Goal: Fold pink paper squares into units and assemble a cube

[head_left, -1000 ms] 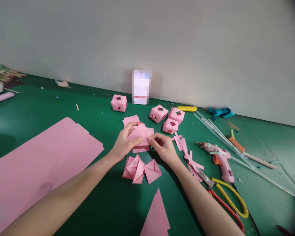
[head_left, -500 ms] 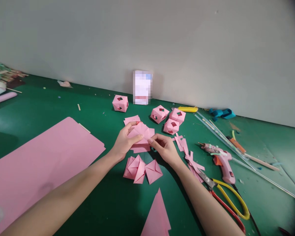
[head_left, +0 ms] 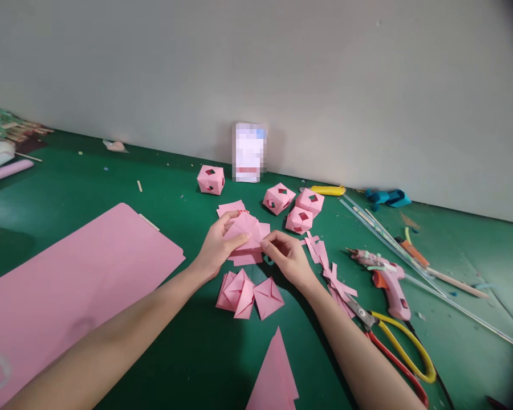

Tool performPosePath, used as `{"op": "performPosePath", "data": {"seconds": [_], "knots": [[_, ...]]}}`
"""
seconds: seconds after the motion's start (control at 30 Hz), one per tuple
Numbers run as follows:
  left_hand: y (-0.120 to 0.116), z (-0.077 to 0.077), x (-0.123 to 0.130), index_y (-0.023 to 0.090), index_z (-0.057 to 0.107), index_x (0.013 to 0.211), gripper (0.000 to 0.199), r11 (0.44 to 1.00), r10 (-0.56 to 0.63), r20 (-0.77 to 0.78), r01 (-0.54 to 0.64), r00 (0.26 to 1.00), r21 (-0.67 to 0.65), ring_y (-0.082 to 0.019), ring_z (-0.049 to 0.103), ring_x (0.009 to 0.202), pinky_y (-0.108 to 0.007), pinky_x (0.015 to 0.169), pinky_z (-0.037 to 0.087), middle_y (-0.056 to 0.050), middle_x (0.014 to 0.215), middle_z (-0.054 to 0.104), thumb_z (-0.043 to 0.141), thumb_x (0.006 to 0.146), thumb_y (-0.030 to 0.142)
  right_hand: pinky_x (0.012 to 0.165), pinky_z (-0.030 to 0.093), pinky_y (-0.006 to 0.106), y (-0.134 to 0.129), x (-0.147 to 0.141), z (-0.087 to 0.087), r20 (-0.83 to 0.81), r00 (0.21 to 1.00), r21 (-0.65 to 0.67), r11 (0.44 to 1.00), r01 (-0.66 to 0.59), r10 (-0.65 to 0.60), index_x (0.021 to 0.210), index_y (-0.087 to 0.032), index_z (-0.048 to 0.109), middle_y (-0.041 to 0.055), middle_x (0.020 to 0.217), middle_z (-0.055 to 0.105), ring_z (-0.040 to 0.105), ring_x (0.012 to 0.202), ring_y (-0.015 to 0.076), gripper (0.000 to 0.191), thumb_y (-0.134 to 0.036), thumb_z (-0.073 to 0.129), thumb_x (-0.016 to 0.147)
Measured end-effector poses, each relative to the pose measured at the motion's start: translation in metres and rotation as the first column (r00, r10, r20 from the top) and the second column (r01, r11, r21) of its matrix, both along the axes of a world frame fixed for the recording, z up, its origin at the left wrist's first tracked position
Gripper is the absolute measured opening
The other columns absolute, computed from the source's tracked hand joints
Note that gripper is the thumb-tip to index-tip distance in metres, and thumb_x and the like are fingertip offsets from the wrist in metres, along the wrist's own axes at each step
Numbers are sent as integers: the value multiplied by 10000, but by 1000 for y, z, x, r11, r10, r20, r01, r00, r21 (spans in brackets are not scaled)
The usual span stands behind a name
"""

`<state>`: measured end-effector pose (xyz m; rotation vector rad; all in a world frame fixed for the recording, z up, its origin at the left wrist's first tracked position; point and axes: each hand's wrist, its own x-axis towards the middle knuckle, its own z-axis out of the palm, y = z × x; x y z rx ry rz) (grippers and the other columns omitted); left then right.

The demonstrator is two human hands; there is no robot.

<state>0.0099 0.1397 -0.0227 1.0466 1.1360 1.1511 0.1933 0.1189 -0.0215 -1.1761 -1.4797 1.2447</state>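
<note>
Left hand (head_left: 216,250) and right hand (head_left: 288,259) both pinching one folded pink paper (head_left: 248,233), folded bits (head_left: 248,293) just below, paper's underside hidden

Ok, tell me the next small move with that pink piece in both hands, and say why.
Probably press the fold flat at its right edge. The left hand pins the pink folded paper with thumb on top, while the right hand pinches its right edge, so the crease looks half-set. Finished folded units lie just below.
</note>
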Motion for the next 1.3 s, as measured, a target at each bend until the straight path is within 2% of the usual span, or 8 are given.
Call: {"op": "performPosePath", "data": {"seconds": [0.2, 0.43, 0.67, 0.9, 0.97, 1.07, 1.17, 1.3], "knots": [[-1, 2, 1, 171, 614, 1203, 594, 1000, 4, 11, -4, 1000, 0, -265, 657, 1097, -367, 948, 506, -86, 1142, 704, 825, 659, 282, 603, 371, 287, -1, 0, -2, 7, 1000, 43, 999, -8, 8, 773, -202, 629, -3, 726, 574, 477, 646, 144, 280, -449, 706, 883], [1, -1, 0, 173, 602, 1216, 614, 1000, 6, 69, -5, 998, -12, -218, 678, 949, -337, 871, 518, -67, 1085, 716, 848, 669, 304, 655, 399, 296, 0, 1, -5, 53, 998, 79, 996, -42, 38, 800, -208, 617, 6, 756, 591, 510, 691, 156, 329, -494, 602, 961], [2, -5, -3, 198, 652, 1175, 551, 997, 20, -75, -15, 997, 76, -279, 625, 1181, -401, 1032, 468, -79, 1241, 687, 858, 684, 338, 601, 378, 280, -1, 1, -5, 67, 996, 55, 996, -65, 61, 777, -206, 635, -7, 708, 594, 496, 634, 139, 289, -451, 656, 929], [0, -1, 2, 181, 592, 1233, 635, 999, -35, 126, 34, 991, 12, -205, 697, 942, -338, 887, 543, -48, 1007, 743, 878, 680, 304, 610, 393, 284, -4, -4, 0, 238, 966, 119, 984, -135, 104, 752, -209, 681, 11, 746, 682, 533, 648, 145, 273, -415, 661, 931], [-1, -1, 2, 178, 584, 1231, 624, 999, -36, 129, 34, 991, 17, -192, 700, 923, -317, 867, 548, -46, 1001, 744, 872, 689, 290, 602, 396, 284, -3, -5, -1, 204, 977, 104, 991, -78, 56, 745, -208, 670, 7, 712, 660, 529, 633, 144, 330, -471, 636, 943], [-2, -2, 1, 183, 570, 1256, 618, 995, -94, 84, 91, 992, 47, -187, 702, 899, -297, 817, 561, -45, 1004, 736, 849, 710, 260, 602, 441, 282, -1, -5, -4, 19, 996, 48, 995, 86, -87, 846, -213, 668, 6, 746, 657, 557, 632, 146, 342, -544, 632, 926], [-3, -5, 0, 191, 569, 1272, 594, 982, -169, -8, 169, 986, 82, -193, 705, 898, -300, 797, 574, -52, 1038, 725, 820, 736, 238, 610, 483, 283, 2, -3, -7, -145, 972, -4, 982, 188, -187, 949, -220, 677, 8, 806, 673, 570, 629, 140, 344, -550, 714, 858], [-4, -7, 0, 204, 579, 1275, 552, 979, -154, -100, 165, 983, 118, -197, 703, 914, -302, 789, 581, -55, 1069, 711, 791, 768, 246, 592, 483, 279, 3, -3, -10, -182, 947, -9, 963, 268, -265, 924, -219, 683, 4, 766, 657, 568, 626, 139, 311, -505, 758, 829]]}}
